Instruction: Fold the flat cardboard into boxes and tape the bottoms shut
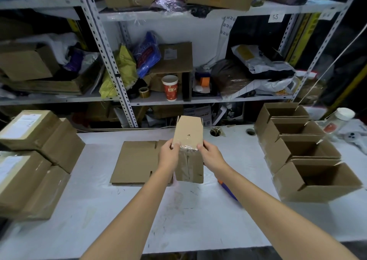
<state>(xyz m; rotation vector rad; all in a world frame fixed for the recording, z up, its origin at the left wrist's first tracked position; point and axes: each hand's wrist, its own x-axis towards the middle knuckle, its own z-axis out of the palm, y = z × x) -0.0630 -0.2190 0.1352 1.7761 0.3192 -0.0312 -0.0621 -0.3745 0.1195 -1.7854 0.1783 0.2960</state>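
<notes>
Cannot identify the blue and orange tool (228, 190), mostly hidden under the right forearm; cannot see the fingertips behind the folded box (188, 140) either. Held up off the table (178, 216), over the right edge of the flat cardboard (137, 162): gripped on its left side by the left hand (168, 154), on its right by the right hand (210, 154), thumbs on the near face beside glinting clear tape, fingers curled round behind. Flanked by open boxes (309, 160) to the right and sealed boxes (33, 160) to the left, on a scuffed white top. Beyond, cluttered metal shelving (158, 101) with a red paper cup (170, 87).
</notes>
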